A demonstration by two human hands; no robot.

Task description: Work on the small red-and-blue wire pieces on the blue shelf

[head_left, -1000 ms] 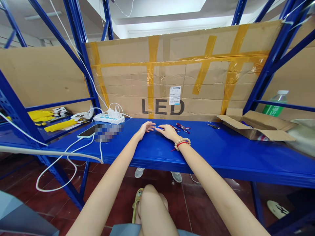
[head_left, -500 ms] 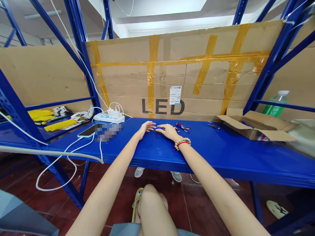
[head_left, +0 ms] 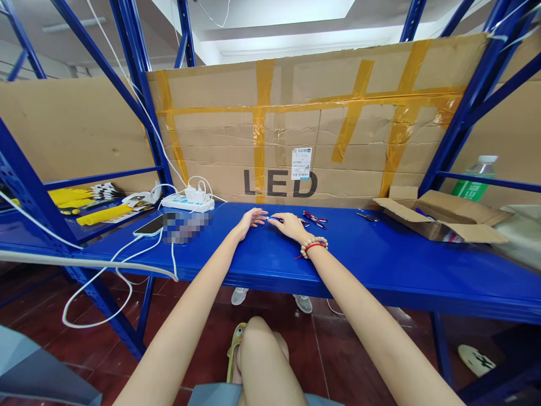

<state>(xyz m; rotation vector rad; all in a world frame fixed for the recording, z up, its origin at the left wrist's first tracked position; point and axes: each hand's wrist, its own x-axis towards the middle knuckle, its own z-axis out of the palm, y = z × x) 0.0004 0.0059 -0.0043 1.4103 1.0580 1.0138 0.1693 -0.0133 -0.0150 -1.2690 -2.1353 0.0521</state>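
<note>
Well, taped cardboard (head_left: 338, 135) backs a glossy blue shelf (head_left: 266, 262); a thin blue item (head_left: 274, 219), partly hidden, lies at the right hand (head_left: 289, 226), whose grip I cannot tell; the left hand's (head_left: 249, 224) fingers spread loosely.

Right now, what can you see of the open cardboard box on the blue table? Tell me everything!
The open box is brown and looks like cardboard. It sits toward the right of the blue table, in front of the big cardboard panel. Its flaps are spread: the back one stands up, the others lean outward. Something blue shows inside, too hidden to name, and a small coloured patch marks the front. The right hand is apart from it, to its left.
</note>
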